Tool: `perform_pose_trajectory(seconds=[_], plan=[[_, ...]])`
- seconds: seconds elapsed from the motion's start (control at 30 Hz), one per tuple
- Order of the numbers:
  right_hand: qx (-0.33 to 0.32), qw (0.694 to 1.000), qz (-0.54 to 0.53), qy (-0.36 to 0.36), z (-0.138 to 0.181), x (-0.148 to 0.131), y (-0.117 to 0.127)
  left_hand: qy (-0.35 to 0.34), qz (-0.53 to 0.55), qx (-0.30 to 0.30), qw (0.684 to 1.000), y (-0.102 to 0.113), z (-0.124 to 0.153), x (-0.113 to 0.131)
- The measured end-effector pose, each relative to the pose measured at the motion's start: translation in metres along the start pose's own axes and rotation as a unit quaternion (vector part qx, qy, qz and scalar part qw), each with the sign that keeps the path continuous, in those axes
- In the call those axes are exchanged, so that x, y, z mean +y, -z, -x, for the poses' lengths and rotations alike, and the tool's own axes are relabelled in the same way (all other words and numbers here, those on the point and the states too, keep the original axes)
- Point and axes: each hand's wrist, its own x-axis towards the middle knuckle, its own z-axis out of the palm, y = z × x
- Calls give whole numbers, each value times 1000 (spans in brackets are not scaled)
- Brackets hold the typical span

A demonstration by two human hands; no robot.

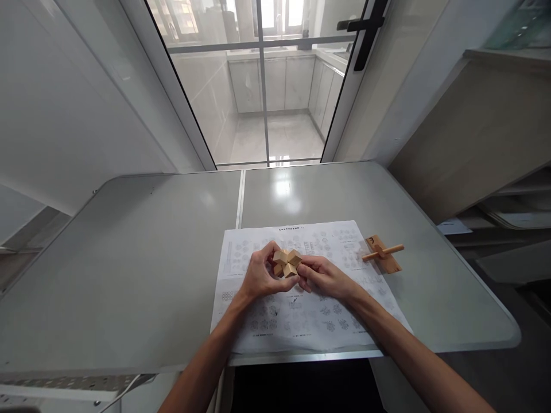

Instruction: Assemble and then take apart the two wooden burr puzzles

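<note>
Between my two hands is a light wooden interlocking puzzle (288, 258), with several angled, pointed blocks showing. My left hand (264, 272) wraps round its left side, thumb along the near edge and fingers behind it. On the right side, my right hand (322, 274) pinches the puzzle with thumb and forefinger. The fingertips behind the blocks are partly hidden. Under both hands lies a large white sheet (241, 261) printed with small diagrams and lines of text.
To the right, a flat wooden piece (390, 263) with a round rod (394, 249) across it rests partly over the sheet's edge. The grey table (172, 258) has a seam down its middle. Beyond it stands a glazed door (264, 86) with a black handle (365, 26).
</note>
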Motion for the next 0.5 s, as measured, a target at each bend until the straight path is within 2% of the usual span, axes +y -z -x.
perform_pose_trajectory(seconds=[0.33, 0.5], plan=[[80, 994, 67, 25, -1, 8, 1, -39, -44, 63, 996, -7, 3, -2], [100, 989, 102, 35, -1, 6, 2, -79, -53, 41, 995, -8, 4, -2]])
